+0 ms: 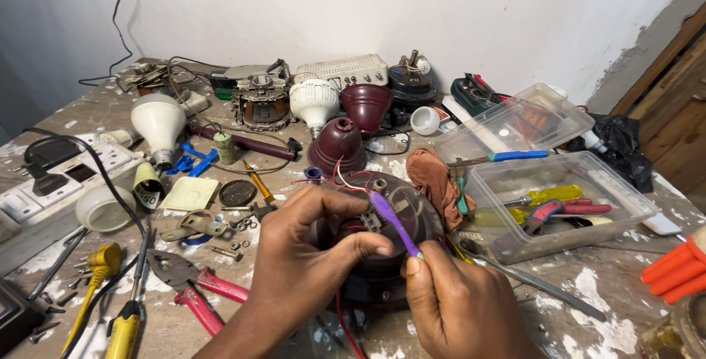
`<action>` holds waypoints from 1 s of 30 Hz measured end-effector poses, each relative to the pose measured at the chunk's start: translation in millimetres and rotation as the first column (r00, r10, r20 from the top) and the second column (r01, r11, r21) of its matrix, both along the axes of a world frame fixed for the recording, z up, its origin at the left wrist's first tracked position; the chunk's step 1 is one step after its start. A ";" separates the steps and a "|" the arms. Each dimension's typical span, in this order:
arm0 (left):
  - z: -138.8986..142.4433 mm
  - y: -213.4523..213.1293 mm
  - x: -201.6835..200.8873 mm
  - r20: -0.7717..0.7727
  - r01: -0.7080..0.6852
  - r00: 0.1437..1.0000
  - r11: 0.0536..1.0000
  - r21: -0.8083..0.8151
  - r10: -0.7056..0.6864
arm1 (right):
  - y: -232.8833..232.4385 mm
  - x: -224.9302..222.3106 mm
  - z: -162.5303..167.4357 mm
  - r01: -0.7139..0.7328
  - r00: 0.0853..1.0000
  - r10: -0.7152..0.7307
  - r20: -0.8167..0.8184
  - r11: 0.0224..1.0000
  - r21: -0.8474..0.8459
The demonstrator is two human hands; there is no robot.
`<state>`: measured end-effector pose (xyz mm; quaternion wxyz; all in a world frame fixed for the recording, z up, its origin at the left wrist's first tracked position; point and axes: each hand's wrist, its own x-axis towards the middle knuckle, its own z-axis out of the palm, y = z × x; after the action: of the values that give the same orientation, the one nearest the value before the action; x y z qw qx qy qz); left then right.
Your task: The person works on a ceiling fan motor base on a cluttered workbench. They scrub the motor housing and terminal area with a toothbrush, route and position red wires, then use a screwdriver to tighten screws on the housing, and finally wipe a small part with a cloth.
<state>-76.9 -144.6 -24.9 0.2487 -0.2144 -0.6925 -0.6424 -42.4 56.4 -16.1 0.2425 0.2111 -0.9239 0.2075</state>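
The dark red fan motor point(382, 256) is gripped steady by the left hand point(309, 256). A purple screwdriver point(393, 223) is pinched by the right hand point(456, 300), tip pointed toward 11 o'clock at the wires point(346, 182).

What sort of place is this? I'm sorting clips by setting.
Probably an electrical repair workbench: a dismantled maroon motor housing under both hands, red-handled pliers, loose LED bulbs, and a clear tool box on a paint-spattered table.

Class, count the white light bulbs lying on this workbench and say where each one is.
2. One large bulb lies at the left, near the socket strip. The other bulb sits at the back, in front of the white perforated box. Clutter may hide more.
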 end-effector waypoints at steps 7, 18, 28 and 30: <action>3.7 1.3 1.2 0.009 -0.118 0.993 0.992 0.055 0.117 | 3.2 2.4 0.8 -0.062 0.998 0.062 0.021 0.998 -0.015; -4.7 5.7 -0.9 0.016 -0.132 0.991 0.989 0.060 0.131 | 8.3 9.3 3.7 -0.074 0.990 0.079 0.119 0.996 -0.045; -3.7 8.5 1.3 -0.111 -0.200 0.975 0.979 -0.041 0.195 | 5.8 9.6 6.7 0.015 1.000 -0.016 -0.017 0.998 -0.053; -3.0 9.0 2.1 -0.122 -0.187 0.976 0.982 -0.038 0.181 | 3.2 11.6 6.0 0.034 0.999 -0.033 0.034 0.998 -0.043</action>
<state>-74.8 -135.6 -27.9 0.3424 -0.1932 -0.7091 -0.5853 -30.9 59.7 -10.1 0.2352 0.1867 -0.9264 0.2271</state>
